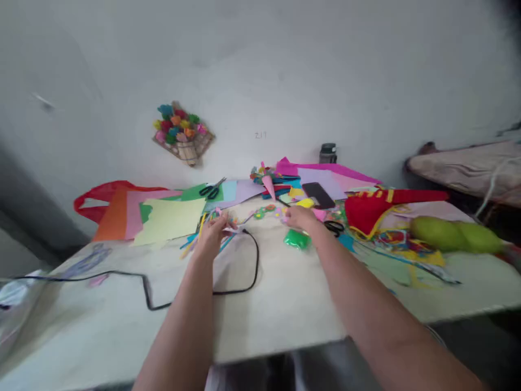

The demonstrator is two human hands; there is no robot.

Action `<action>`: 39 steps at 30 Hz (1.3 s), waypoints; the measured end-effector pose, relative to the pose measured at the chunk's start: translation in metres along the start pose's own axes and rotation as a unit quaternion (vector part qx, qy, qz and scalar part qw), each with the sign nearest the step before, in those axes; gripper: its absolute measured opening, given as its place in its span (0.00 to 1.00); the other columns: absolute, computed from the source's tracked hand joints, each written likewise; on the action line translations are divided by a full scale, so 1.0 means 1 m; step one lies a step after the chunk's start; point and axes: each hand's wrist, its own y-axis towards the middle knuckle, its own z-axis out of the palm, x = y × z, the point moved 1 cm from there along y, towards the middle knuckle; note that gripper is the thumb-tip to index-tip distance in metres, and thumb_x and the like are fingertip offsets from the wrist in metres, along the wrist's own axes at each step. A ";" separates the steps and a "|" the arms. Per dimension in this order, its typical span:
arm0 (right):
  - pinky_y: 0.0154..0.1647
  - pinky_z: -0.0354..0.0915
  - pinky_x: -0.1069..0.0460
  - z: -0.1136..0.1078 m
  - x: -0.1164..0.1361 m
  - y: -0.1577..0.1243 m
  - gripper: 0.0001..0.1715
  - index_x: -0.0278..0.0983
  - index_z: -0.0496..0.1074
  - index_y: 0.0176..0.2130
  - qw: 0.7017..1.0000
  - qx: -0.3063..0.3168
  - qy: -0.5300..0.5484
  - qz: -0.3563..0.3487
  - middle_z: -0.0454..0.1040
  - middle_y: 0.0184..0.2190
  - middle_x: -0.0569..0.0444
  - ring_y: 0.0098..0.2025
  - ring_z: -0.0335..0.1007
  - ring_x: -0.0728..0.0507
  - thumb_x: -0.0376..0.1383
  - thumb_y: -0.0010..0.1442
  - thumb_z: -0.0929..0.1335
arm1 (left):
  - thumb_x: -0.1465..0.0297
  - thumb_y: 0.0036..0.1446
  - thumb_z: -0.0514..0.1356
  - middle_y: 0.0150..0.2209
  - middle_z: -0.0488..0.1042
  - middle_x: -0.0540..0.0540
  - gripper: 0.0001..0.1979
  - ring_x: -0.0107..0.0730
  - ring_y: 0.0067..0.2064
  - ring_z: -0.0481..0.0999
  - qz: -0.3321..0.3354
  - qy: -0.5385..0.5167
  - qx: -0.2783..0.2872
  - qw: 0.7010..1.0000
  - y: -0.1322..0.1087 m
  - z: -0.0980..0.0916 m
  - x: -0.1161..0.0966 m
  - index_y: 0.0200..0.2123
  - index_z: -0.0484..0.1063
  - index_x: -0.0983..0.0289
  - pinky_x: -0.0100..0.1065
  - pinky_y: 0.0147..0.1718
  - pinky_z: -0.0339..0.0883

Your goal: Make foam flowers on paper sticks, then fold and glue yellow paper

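Observation:
My left hand (215,231) reaches over the table at a bundle of thin coloured sticks (190,247). Its fingers are curled, and what they hold is blurred. Right beside it lies a white object (235,230) from which a black cord (257,260) runs. My right hand (300,217) is closed at small pink paper pieces (285,213); whatever sits between its fingertips is too small to make out. Just below that hand lies a shiny green packet (297,239). Between both hands are small round decorations (264,210) in green and orange.
Coloured paper sheets (171,220) and scissors (212,189) lie at the back left. A phone (318,195), a paper cone bouquet (267,182) and a bottle (328,153) stand or lie farther back. Rightward are black-handled scissors (334,228), red cloth (366,212) and a green rounded object (451,234).

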 end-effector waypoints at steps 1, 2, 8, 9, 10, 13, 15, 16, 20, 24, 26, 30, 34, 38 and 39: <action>0.36 0.61 0.51 0.000 0.000 0.000 0.20 0.36 0.73 0.42 1.000 -0.006 -0.001 0.002 0.73 0.41 0.44 0.44 0.68 0.39 0.39 0.50 0.63 | 0.57 0.44 0.60 0.21 0.69 0.52 0.17 0.25 0.26 0.69 -0.003 0.002 0.001 1.000 -0.001 0.001 -0.001 0.19 0.69 0.68 0.25 0.21 0.60; 0.37 0.61 0.52 0.000 0.000 0.000 0.20 0.36 0.73 0.41 1.000 -0.011 0.000 0.004 0.73 0.41 0.44 0.44 0.68 0.39 0.39 0.50 0.63 | 0.57 0.43 0.60 0.21 0.69 0.52 0.17 0.25 0.26 0.69 -0.005 0.003 0.002 1.000 -0.001 0.001 -0.002 0.18 0.68 0.68 0.25 0.21 0.60; 0.39 0.60 0.51 0.001 -0.001 0.002 0.20 0.40 0.73 0.42 1.000 -0.012 0.015 0.006 0.73 0.42 0.48 0.45 0.67 0.40 0.41 0.48 0.65 | 0.58 0.42 0.61 0.20 0.70 0.53 0.17 0.25 0.24 0.68 -0.017 -0.001 -0.010 1.000 -0.003 0.002 -0.005 0.17 0.68 0.67 0.25 0.21 0.60; 0.39 0.60 0.51 0.002 -0.002 0.002 0.20 0.41 0.73 0.42 1.000 -0.011 0.018 0.006 0.73 0.42 0.49 0.45 0.67 0.40 0.42 0.47 0.66 | 0.58 0.42 0.61 0.20 0.70 0.53 0.17 0.25 0.24 0.68 -0.018 -0.003 -0.013 1.000 -0.003 0.002 -0.005 0.17 0.68 0.67 0.25 0.21 0.60; 0.39 0.60 0.51 0.002 -0.002 0.002 0.20 0.41 0.73 0.42 1.000 -0.012 0.020 0.005 0.73 0.42 0.49 0.45 0.67 0.40 0.42 0.47 0.66 | 0.59 0.42 0.61 0.20 0.70 0.53 0.16 0.25 0.24 0.68 -0.018 -0.006 -0.016 1.000 -0.003 0.002 -0.005 0.18 0.68 0.67 0.26 0.21 0.60; 0.40 0.60 0.51 0.003 -0.002 0.003 0.18 0.41 0.73 0.40 1.000 -0.019 0.022 -0.003 0.74 0.41 0.49 0.44 0.68 0.40 0.41 0.47 0.66 | 0.59 0.42 0.61 0.20 0.70 0.52 0.15 0.26 0.23 0.68 -0.016 -0.015 -0.022 1.000 -0.002 0.002 -0.005 0.19 0.68 0.67 0.26 0.21 0.60; 0.40 0.60 0.51 0.003 -0.002 0.004 0.17 0.42 0.74 0.40 0.999 -0.025 0.025 -0.010 0.74 0.40 0.50 0.44 0.68 0.41 0.39 0.48 0.66 | 0.59 0.42 0.61 0.20 0.69 0.52 0.15 0.26 0.23 0.68 -0.020 -0.019 -0.025 0.999 -0.003 0.002 -0.005 0.19 0.68 0.66 0.27 0.21 0.61; 0.39 0.61 0.50 0.003 -0.002 0.004 0.16 0.42 0.74 0.39 0.999 -0.027 0.027 -0.011 0.74 0.40 0.50 0.44 0.68 0.41 0.37 0.48 0.65 | 0.60 0.42 0.61 0.20 0.70 0.52 0.15 0.26 0.24 0.68 -0.024 -0.020 -0.025 0.999 -0.003 0.002 -0.006 0.19 0.68 0.66 0.27 0.21 0.61; 0.38 0.62 0.50 0.003 -0.002 0.005 0.16 0.43 0.74 0.39 0.999 -0.034 0.031 -0.003 0.74 0.41 0.50 0.42 0.69 0.40 0.33 0.49 0.64 | 0.60 0.42 0.61 0.20 0.70 0.53 0.15 0.26 0.24 0.68 -0.030 -0.016 -0.024 0.999 -0.002 0.001 -0.005 0.18 0.68 0.67 0.27 0.21 0.61; 0.37 0.62 0.51 0.003 -0.002 0.006 0.14 0.41 0.76 0.35 0.999 -0.041 0.031 -0.010 0.75 0.40 0.49 0.41 0.70 0.40 0.32 0.49 0.64 | 0.60 0.42 0.61 0.20 0.70 0.53 0.15 0.26 0.23 0.68 -0.024 -0.012 -0.024 0.999 -0.001 0.000 -0.004 0.18 0.68 0.66 0.27 0.21 0.61; 0.36 0.62 0.51 0.004 -0.003 0.006 0.13 0.41 0.76 0.34 0.999 -0.043 0.032 -0.008 0.75 0.39 0.49 0.41 0.70 0.40 0.32 0.49 0.64 | 0.60 0.42 0.61 0.20 0.70 0.53 0.15 0.26 0.23 0.69 -0.023 -0.008 -0.025 0.999 -0.001 -0.001 -0.003 0.19 0.68 0.66 0.27 0.22 0.61; 0.37 0.62 0.51 0.007 -0.004 0.008 0.13 0.42 0.75 0.35 0.998 -0.045 0.030 -0.013 0.75 0.39 0.51 0.41 0.70 0.41 0.34 0.48 0.65 | 0.60 0.42 0.61 0.20 0.69 0.52 0.14 0.27 0.24 0.69 -0.027 -0.011 -0.028 0.999 -0.002 0.000 -0.004 0.18 0.68 0.66 0.27 0.22 0.61; 0.38 0.61 0.51 0.010 -0.002 0.009 0.14 0.42 0.75 0.37 0.998 -0.057 0.013 -0.022 0.75 0.39 0.50 0.42 0.69 0.41 0.35 0.49 0.65 | 0.60 0.41 0.61 0.19 0.69 0.52 0.14 0.27 0.24 0.69 -0.027 -0.024 -0.030 0.999 -0.002 0.000 -0.005 0.18 0.67 0.66 0.27 0.21 0.60; 0.38 0.61 0.51 0.011 0.001 0.007 0.14 0.40 0.75 0.37 0.998 -0.058 -0.008 -0.020 0.75 0.38 0.48 0.42 0.69 0.40 0.33 0.50 0.64 | 0.61 0.42 0.61 0.19 0.70 0.52 0.13 0.28 0.23 0.69 -0.014 -0.023 -0.042 0.999 -0.002 -0.001 -0.006 0.19 0.68 0.66 0.28 0.21 0.60; 0.38 0.61 0.51 0.011 0.001 0.007 0.14 0.39 0.75 0.36 0.998 -0.060 -0.013 -0.022 0.75 0.38 0.47 0.42 0.69 0.40 0.32 0.50 0.64 | 0.61 0.41 0.61 0.19 0.70 0.52 0.13 0.27 0.23 0.69 -0.010 -0.023 -0.046 0.999 -0.002 -0.001 -0.006 0.19 0.67 0.66 0.27 0.21 0.60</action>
